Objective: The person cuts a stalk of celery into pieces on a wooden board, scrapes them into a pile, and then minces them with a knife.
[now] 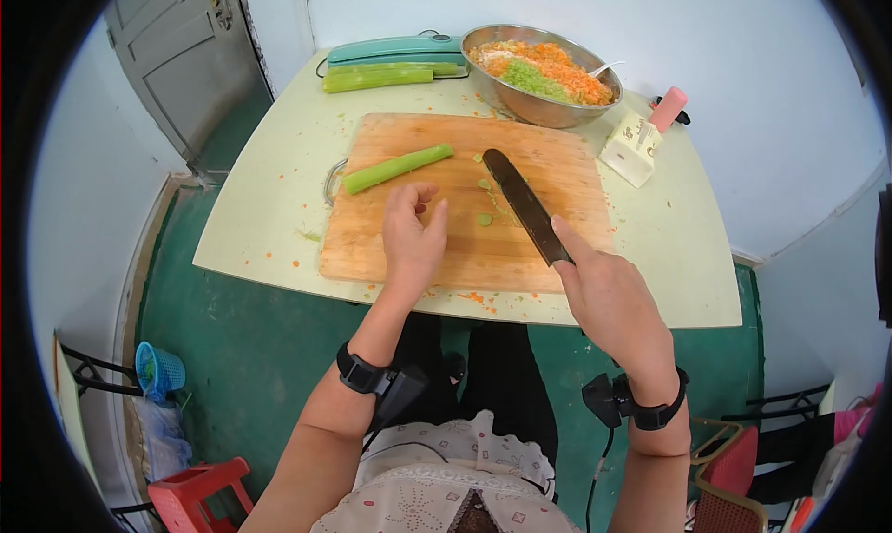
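Note:
My right hand point(613, 296) grips a kitchen knife point(523, 203) by its handle, the dark blade slanting up and left over the wooden cutting board point(548, 147). Over the board's left half, my left hand point(413, 231) holds nothing; its fingers curl loosely with the thumb apart. Just beyond those fingertips lies a green celery stalk point(398, 168), which they do not appear to grip. A few thin celery slices point(484, 220) and wet green bits are scattered between the stalk and the blade.
At the back stands a metal bowl point(548, 113) of chopped orange and green vegetables with a spoon handle point(607, 68). More celery stalks point(379, 79) lie beside a teal appliance point(395, 51). A tissue pack point(632, 149) and pink-capped object point(668, 108) sit right. Orange scraps dot the table point(246, 231).

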`<act>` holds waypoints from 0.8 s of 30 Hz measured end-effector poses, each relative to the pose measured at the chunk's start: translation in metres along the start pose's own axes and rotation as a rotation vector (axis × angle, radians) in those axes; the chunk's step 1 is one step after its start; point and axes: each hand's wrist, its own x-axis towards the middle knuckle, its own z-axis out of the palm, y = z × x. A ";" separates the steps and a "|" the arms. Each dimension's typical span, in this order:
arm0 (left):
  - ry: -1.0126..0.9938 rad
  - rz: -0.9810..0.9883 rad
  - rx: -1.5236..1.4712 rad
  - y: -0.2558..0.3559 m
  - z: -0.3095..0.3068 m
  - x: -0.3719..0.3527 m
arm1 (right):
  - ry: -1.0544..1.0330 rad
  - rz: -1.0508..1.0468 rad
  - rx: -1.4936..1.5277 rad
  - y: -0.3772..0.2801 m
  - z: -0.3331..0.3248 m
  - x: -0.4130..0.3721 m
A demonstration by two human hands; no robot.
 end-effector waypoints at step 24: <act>-0.001 0.086 0.052 -0.002 0.002 0.000 | 0.055 0.021 0.057 -0.001 0.007 0.010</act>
